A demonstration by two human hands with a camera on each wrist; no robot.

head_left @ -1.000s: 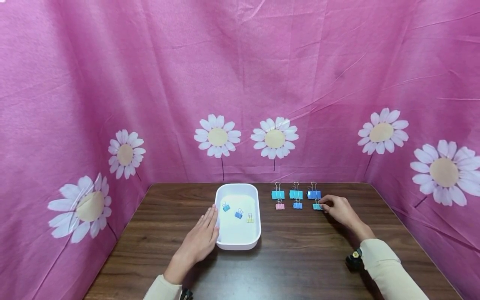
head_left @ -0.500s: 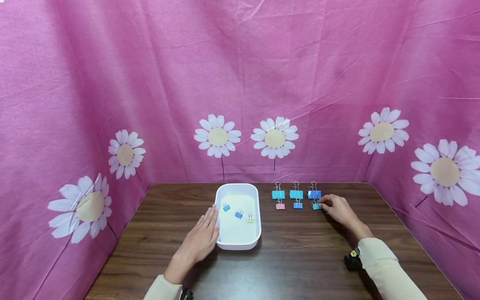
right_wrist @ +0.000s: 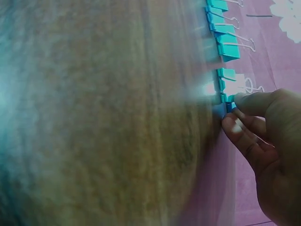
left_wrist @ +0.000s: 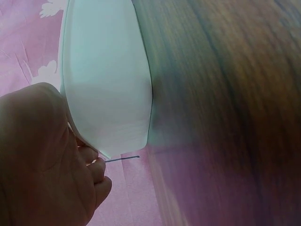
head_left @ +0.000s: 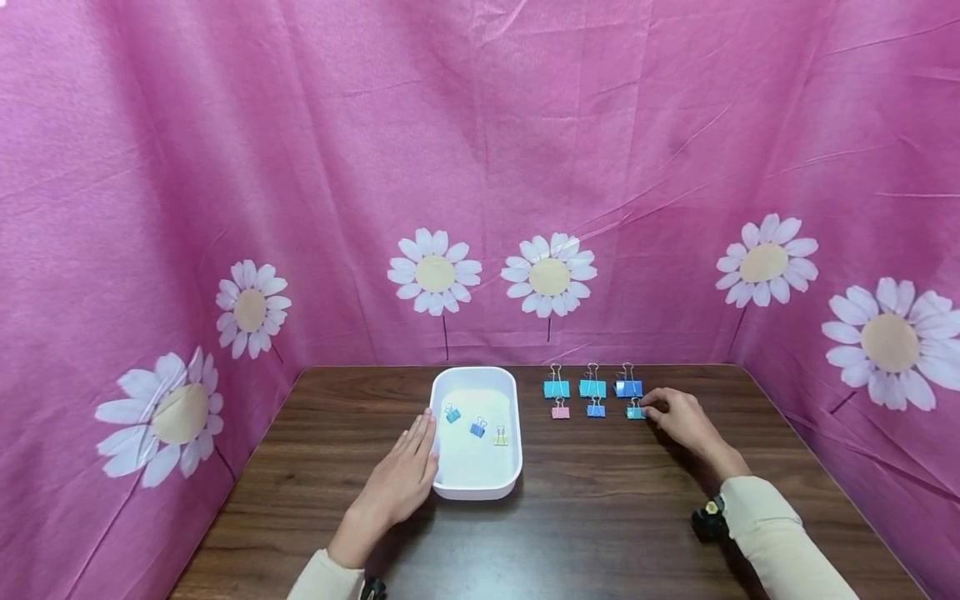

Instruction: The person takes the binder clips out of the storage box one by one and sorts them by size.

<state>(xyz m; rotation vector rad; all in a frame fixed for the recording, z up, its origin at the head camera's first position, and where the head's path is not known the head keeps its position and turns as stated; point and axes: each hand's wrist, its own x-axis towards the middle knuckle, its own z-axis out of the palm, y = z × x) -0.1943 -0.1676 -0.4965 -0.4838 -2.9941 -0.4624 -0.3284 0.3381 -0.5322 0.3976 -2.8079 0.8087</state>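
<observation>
Teal and small, the front row's rightmost clip (head_left: pixel 633 411) is at the tabletop (head_left: pixel 600 500), pinched in the right hand's (head_left: pixel 681 422) grip; a twist could knock the larger blue clip (head_left: pixel 632 388) behind. The left hand's (head_left: pixel 402 473) straight fingers touch the white tray (head_left: pixel 477 493); pushing might slide it.

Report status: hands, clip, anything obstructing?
Left hand against white tray. Right hand pinching small teal clip. Small blue clip, small pink clip between it and tray.

Head view looked forward and down at the table (head_left: pixel 600 517); wrist views were way closer, left sharing the tray (head_left: pixel 477 492) with it, right the clips (head_left: pixel 592 389).
</observation>
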